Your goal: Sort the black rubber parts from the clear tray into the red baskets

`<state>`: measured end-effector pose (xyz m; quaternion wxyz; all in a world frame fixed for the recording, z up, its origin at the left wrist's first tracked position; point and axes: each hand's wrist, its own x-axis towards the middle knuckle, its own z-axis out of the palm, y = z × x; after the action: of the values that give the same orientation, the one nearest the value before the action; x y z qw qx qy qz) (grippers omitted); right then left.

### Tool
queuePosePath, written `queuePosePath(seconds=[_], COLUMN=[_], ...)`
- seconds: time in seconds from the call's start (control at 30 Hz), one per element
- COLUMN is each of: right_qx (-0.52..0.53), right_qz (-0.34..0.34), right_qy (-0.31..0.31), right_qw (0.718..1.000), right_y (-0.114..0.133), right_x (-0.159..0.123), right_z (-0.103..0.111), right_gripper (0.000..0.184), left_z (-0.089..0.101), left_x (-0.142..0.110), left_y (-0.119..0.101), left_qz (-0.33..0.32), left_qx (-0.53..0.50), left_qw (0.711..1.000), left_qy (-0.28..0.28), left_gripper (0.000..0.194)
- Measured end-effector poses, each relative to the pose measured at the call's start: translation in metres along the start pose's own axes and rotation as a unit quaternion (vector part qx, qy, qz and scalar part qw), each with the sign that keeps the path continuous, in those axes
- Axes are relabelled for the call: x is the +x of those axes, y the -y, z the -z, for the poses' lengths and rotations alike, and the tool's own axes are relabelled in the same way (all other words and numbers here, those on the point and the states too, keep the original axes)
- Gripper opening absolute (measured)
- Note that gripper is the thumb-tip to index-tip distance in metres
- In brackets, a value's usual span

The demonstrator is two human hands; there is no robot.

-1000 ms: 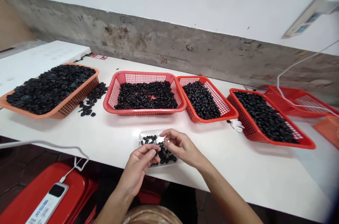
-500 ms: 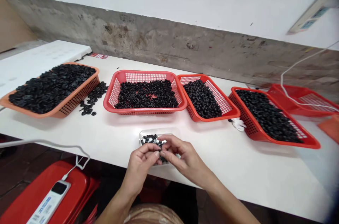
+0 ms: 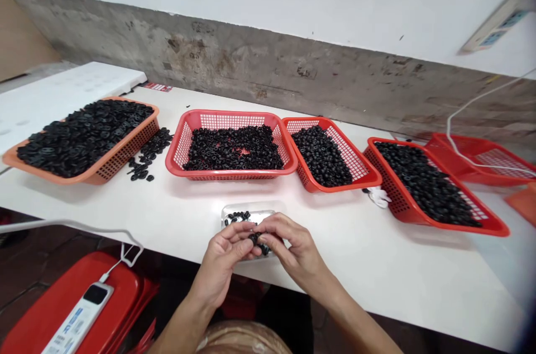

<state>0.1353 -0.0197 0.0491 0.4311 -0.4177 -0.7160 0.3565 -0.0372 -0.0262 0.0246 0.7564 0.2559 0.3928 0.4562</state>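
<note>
My left hand (image 3: 225, 258) and my right hand (image 3: 298, 248) meet over a small silvery tray (image 3: 225, 212) near the table's front edge. Between both sets of fingertips is a small black part (image 3: 254, 238), pinched from either side; it looks ring-like, but the fingers cover much of it. Several small black parts (image 3: 238, 216) lie in the tray, some of them hidden beneath my hands.
Behind the tray stands a red basket (image 3: 231, 175) of black rings. Two more red baskets (image 3: 341, 189) (image 3: 435, 224) of black parts are to the right. An orange basket (image 3: 144, 136) of flat black pieces sits left, with loose pieces (image 3: 144, 163) beside it.
The fingertips have shifted slightly around the black part, which shows more between them now. My hands stay over the tray, and the whole view has moved a little.
</note>
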Motion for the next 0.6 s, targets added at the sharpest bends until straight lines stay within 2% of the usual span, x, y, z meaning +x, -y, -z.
queuePosePath(seconds=[0.17,0.33,0.4,0.5,0.6], right_qx=[0.017,0.118,0.137,0.073,-0.075], right_qz=[0.007,-0.096,-0.111,-0.07,0.042], right_qy=[-0.026,-0.04,-0.038,-0.055,-0.07], right_qw=[0.999,0.988,0.984,0.993,0.994], right_y=[-0.002,-0.007,-0.01,-0.01,-0.008], right_x=[-0.004,-0.006,-0.007,-0.012,-0.019], right_z=[-0.008,-0.009,-0.009,-0.01,-0.01], right_gripper=[0.021,0.015,0.013,0.016,0.026], left_z=[-0.007,-0.008,-0.007,-0.006,-0.006], left_x=[0.0,-0.002,-0.003,-0.003,-0.003], left_y=[0.004,0.006,0.006,0.006,0.007], left_qz=[-0.035,-0.066,-0.07,-0.067,-0.061], left_qx=[0.004,0.047,0.054,0.054,0.049], left_qw=[0.999,0.997,0.996,0.996,0.997], left_qy=[-0.012,-0.009,-0.013,-0.017,-0.013], left_gripper=[0.036,0.037,0.038,0.038,0.038])
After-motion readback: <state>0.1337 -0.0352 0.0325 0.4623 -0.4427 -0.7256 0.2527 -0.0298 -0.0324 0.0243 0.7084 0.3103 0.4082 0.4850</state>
